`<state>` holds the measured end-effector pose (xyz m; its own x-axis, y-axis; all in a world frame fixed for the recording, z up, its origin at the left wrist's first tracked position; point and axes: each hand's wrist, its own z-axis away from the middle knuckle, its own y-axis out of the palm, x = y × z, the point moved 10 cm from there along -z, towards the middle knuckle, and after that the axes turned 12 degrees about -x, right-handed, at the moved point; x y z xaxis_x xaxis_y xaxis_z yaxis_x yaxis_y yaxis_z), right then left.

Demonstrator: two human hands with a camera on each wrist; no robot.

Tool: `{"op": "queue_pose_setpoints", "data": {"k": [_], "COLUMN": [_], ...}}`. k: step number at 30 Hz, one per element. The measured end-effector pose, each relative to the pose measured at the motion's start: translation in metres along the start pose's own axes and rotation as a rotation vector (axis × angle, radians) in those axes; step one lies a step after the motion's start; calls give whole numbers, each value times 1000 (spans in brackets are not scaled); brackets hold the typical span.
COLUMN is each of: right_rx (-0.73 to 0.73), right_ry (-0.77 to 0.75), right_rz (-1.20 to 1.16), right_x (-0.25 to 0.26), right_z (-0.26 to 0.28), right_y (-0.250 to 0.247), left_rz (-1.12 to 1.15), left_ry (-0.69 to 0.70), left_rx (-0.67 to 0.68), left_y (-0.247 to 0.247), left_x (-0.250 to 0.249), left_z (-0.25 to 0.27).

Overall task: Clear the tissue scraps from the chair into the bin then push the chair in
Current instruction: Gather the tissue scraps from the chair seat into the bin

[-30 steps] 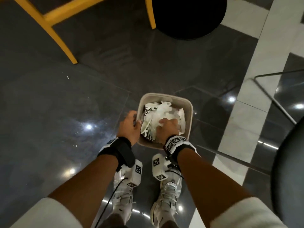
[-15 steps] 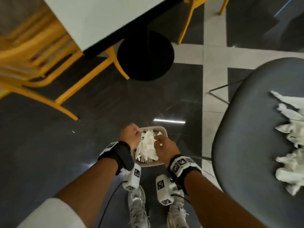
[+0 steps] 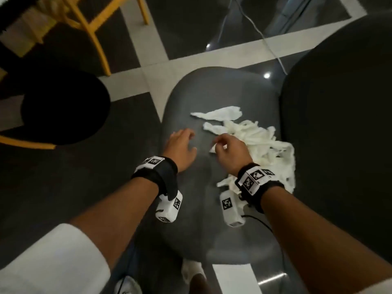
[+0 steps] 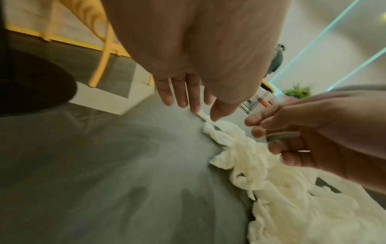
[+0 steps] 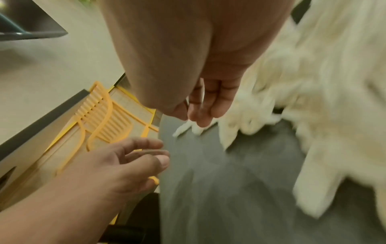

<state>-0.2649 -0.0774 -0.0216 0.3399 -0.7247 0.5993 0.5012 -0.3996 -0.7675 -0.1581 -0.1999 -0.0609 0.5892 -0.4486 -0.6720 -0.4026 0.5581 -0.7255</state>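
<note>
Half a second ago both hands were down at the small bin on the floor; now they are up over the smooth, rounded dark grey chair seat [image 3: 212, 92], and the bin is out of every view.

The left hand [image 3: 180, 148] hovers over bare seat with its fingers straight and spread, holding nothing. In its wrist view the fingertips [image 4: 194, 105] reach the thin twisted end of one strip, though whether they touch it I cannot tell. The right hand [image 3: 230, 151] has its fingers loosely curled, and a small white scrap shows at its fingertips; whether it is pinched or merely lies beneath them the blur does not settle.

The heap of torn white tissue scraps [image 3: 261, 145] lies on the right half of the seat, ahead and to the right of both hands, running roughly from the far side of the seat back toward the person along the right edge. The right hand is at its near-left margin, plainly the nearer; the left would have to cross bare seat to reach it.

The tissue is soft, crinkled and light, torn into long limp ribbons that tangle together, so a gathered handful will likely drag neighbours along and shed loose ends. The seat looks matte, slightly dished and hard.

A yellow slatted chair [image 3: 89, 28] and a round black base [image 3: 63, 107] stand on the glossy tiled floor to the left.
</note>
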Motion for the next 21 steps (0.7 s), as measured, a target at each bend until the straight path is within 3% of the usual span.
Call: {"op": "queue_pose_setpoints", "data": {"k": [6,9,12,14,18,21], "right_rx": [-165,-191,-105,-33,122,111], "right_ry": [2,56,28,-35,-9,36], "right_rz": [-19,-31,121,258,347,320], "right_x": [-66,-96,-109,-105,-108,-108], "right_z": [-49,-65,-69,-69,-82,-101], "right_y": [-93,-114,-109,-102,-83,-82], "left_rz": [-320,-439,-497,-403,27,76], "left_ry": [238,193,124,107,-107,-159], "left_rx": [91,220,290,212,-88,-199], "left_y": [66,98,115,107,52,14], "left_x": [-95,-92,-75,-72,-56,-49], "left_z": [-54,-70,-70,-71,-73,-72]}}
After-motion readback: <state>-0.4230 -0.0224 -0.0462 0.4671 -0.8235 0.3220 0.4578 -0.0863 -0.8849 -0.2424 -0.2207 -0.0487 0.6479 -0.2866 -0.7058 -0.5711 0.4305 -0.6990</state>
